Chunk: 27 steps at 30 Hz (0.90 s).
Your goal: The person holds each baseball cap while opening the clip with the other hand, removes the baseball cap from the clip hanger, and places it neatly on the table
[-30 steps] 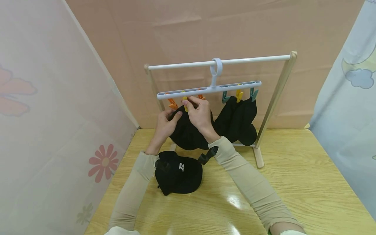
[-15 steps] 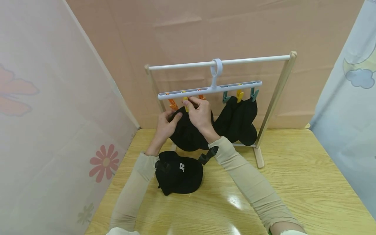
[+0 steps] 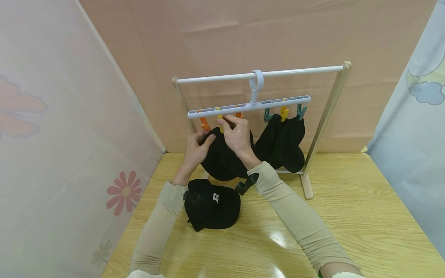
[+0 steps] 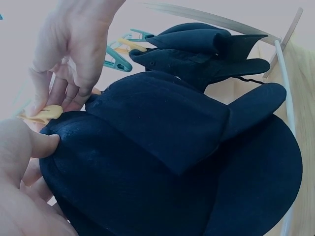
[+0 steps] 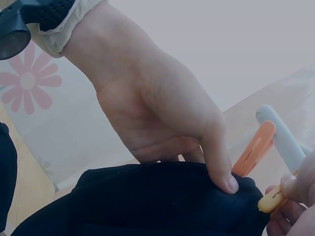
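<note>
My left hand (image 3: 195,150) pinches the edge of a black cap (image 3: 224,160) between thumb and fingers, below a white clip hanger (image 3: 272,103). My right hand (image 3: 238,135) pinches a yellow clothespin (image 3: 221,126) attached to that hanger. In the left wrist view, the yellow clothespin (image 4: 47,114) is right at the cap's edge, near my left thumb. An orange clothespin (image 3: 205,124) hangs just above my left fingers; another orange one is partly hidden behind my right hand. The right wrist view shows my left thumb pressing on the cap's fabric (image 5: 147,201).
Green and yellow clothespins (image 3: 284,113) on the hanger's right half hold more black headwear (image 3: 278,144). The hanger hooks over the bar (image 3: 299,72) of a wooden-legged rack (image 3: 326,116). Another black cap (image 3: 222,212) with a white R lies on the table (image 3: 354,208) below my left hand.
The held cap hangs slightly lower than a second ago. Both hands stay almost where they were, the left on the cap and the right on the yellow clothespin.
</note>
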Each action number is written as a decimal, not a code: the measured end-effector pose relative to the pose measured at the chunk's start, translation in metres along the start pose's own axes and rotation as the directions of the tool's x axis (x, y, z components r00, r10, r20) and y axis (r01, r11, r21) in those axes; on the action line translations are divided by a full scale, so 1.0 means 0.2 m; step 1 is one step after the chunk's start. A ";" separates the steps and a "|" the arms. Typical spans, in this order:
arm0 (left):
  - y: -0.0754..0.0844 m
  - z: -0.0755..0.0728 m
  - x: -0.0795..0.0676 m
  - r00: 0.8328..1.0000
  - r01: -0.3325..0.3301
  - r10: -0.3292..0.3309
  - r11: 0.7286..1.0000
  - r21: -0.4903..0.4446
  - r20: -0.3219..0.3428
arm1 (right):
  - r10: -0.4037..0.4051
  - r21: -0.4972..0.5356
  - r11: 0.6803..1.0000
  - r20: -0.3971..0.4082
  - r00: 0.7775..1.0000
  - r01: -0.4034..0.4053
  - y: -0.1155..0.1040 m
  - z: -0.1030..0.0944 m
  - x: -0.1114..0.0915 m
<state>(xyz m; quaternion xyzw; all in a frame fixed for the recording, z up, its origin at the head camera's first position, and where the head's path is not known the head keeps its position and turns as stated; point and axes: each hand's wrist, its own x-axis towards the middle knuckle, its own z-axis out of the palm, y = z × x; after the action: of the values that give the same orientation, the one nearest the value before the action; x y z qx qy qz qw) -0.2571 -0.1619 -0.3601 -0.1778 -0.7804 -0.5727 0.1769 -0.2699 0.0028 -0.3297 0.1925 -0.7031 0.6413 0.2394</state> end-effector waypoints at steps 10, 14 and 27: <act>-0.01 0.00 -0.01 1.000 -0.003 0.003 1.000 0.001 -0.012 | -0.005 -0.014 1.000 -0.004 1.000 0.005 0.00 0.00 0.00; -0.02 0.00 -0.01 1.000 -0.002 0.002 1.000 0.001 -0.013 | 0.000 -0.017 1.000 -0.007 1.000 0.000 0.00 0.00 0.00; -0.02 0.00 -0.02 1.000 0.004 -0.004 1.000 0.004 -0.011 | -0.003 -0.020 1.000 -0.004 1.000 0.003 0.01 0.00 0.00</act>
<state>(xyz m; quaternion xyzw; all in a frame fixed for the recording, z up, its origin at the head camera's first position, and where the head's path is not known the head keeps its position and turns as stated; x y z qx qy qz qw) -0.2562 -0.1643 -0.3649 -0.1727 -0.7810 -0.5725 0.1802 -0.2713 0.0024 -0.3306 0.1899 -0.7088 0.6341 0.2439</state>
